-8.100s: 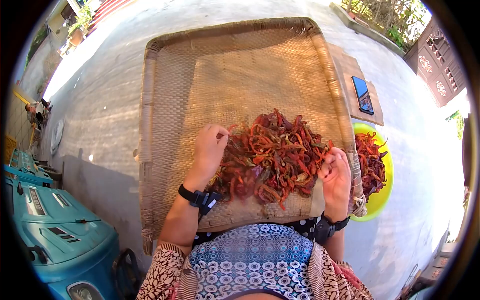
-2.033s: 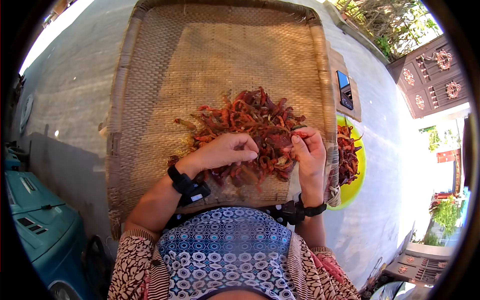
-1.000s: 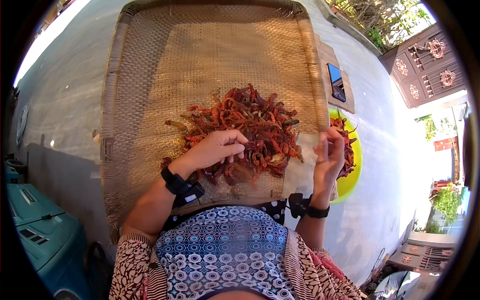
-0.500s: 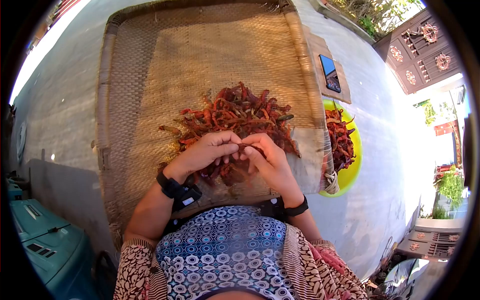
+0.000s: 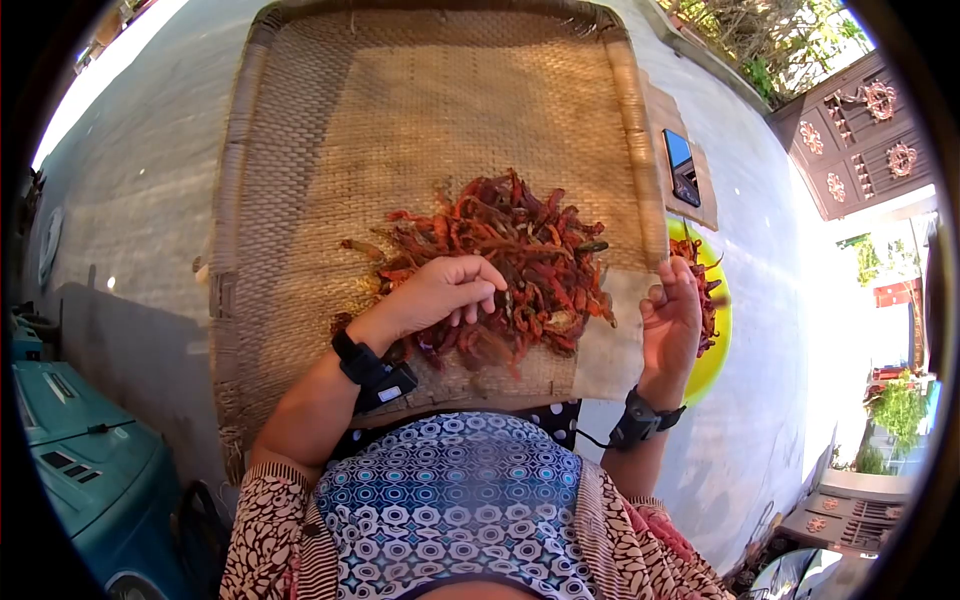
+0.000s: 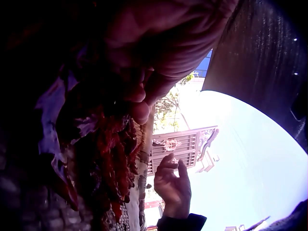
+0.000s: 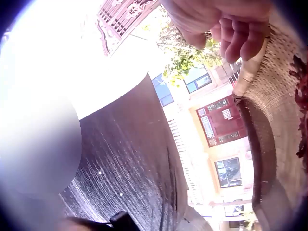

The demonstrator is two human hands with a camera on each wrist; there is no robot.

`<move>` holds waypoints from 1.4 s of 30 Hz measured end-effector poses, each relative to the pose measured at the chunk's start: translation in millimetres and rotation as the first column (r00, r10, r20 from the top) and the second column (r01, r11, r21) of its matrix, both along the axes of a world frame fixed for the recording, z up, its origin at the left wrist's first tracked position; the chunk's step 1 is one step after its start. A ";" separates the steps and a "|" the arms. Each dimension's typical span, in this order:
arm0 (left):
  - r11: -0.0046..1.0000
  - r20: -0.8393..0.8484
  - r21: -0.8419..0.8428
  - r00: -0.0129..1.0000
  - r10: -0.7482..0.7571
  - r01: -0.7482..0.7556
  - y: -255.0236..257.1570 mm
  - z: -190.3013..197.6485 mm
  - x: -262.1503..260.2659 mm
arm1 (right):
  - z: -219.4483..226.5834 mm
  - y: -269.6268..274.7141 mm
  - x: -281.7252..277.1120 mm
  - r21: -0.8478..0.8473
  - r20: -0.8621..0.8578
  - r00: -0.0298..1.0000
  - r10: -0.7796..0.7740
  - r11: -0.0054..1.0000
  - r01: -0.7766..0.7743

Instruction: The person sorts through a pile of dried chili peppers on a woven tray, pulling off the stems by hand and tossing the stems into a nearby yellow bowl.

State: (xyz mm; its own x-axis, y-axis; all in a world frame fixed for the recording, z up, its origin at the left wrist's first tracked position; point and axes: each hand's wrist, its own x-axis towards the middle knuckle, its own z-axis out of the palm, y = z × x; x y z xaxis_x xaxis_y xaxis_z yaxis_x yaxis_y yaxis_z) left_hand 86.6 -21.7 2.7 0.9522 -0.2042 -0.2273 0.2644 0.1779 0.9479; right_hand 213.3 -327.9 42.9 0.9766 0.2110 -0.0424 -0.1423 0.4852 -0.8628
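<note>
A heap of dried red chili peppers [image 5: 510,265] lies on the near half of a woven bamboo tray [image 5: 480,100]. Over the front of the heap is my left hand [image 5: 440,295], its thumb against the curled fingers; I cannot tell whether a chili is between them. The left wrist view has those fingertips [image 6: 139,108] right at the dark red chilies [image 6: 110,159]. Beyond the tray's right rim, my right hand [image 5: 672,325] is raised palm up with loosely bent fingers and no chili showing. It partly covers a yellow-green basin [image 5: 715,365] of chilies [image 5: 705,325].
A phone [image 5: 682,170] lies on a piece of cardboard [image 5: 705,205] right of the tray. To the left stands a teal vehicle [image 5: 90,440]. The tray's raised rim [image 5: 632,130] runs along its right side.
Half a second ago both hands met over the heap, fingers together around a chili. Since then my right hand has swung right to the basin; my left has stayed over the heap.
</note>
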 end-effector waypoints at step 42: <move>1.000 -0.027 -0.007 1.000 0.006 -0.007 -1.0 -2.6 1.1 | -5.1 48.7 -17.4 -0.390 -0.045 0.979 0.198 0.899 -0.200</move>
